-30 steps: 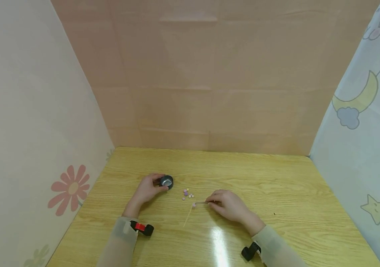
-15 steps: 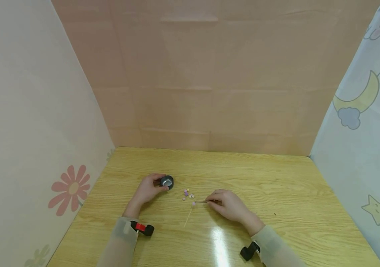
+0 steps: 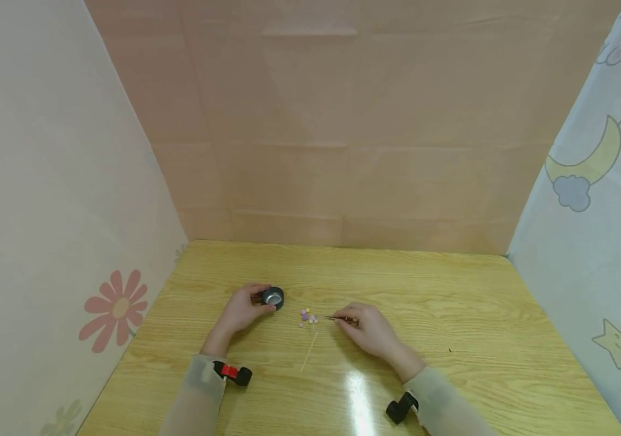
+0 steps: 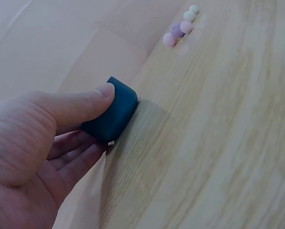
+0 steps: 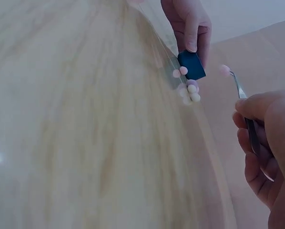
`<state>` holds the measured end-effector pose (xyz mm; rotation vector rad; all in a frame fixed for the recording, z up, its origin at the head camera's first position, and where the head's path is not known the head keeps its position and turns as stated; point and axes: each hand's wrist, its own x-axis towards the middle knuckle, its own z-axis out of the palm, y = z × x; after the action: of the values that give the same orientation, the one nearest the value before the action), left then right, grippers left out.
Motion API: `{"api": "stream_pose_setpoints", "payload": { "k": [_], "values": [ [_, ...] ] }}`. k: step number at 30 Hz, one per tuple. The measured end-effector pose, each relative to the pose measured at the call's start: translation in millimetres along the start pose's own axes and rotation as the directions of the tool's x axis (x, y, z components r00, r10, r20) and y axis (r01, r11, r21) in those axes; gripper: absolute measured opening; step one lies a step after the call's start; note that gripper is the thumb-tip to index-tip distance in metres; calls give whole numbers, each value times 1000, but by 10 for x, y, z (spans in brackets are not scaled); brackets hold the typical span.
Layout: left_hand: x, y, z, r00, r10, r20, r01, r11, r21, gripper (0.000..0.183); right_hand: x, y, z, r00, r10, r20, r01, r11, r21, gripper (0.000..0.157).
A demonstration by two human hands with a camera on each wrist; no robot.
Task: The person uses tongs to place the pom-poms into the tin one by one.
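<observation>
My left hand [image 3: 240, 310] grips a small dark round cup [image 3: 273, 298] with a silvery inside, thumb on its near side. In the left wrist view the cup [image 4: 117, 112] looks dark blue and stands on the table. My right hand [image 3: 371, 330] pinches tweezers [image 3: 337, 318], which point left. The right wrist view shows a pink ball [image 5: 225, 70] at the bent tips of the tweezers [image 5: 242, 93], raised above the table. Several small pink, purple and yellowish balls [image 3: 304, 317] lie close together between the hands. Nearer the body lies a thin pale stick [image 3: 309, 352].
The wooden table [image 3: 425, 290] is bounded by a tan backdrop [image 3: 288, 181] and patterned side sheets. A tiny dark speck [image 3: 449, 350] lies on the right. A bright reflection shows near the front.
My right hand has moved away from the body, carrying the tweezers and pink ball off from the stick's far end toward the other balls. The left hand and cup have stayed still.
</observation>
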<state>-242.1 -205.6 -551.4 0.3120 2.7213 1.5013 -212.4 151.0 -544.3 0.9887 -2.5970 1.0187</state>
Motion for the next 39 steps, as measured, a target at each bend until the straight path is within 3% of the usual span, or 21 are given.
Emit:
{"api": "stream_pose_setpoints", "payload": {
  "k": [6, 19, 39],
  "values": [
    [7, -12, 3, 1000, -1, -3, 1, 1000, 5, 56, 53, -43, 73, 999, 51, -18, -50, 997, 50, 13],
    [3, -11, -8, 1000, -8, -6, 8, 1000, 23, 56, 313, -188, 234, 995, 92, -28, -91, 996, 5, 13],
    [-2, 28, -1, 1000, -17, -5, 17, 1000, -4, 55, 816, -318, 420, 987, 144, 64, -139, 987, -76, 17]
  ]
}}
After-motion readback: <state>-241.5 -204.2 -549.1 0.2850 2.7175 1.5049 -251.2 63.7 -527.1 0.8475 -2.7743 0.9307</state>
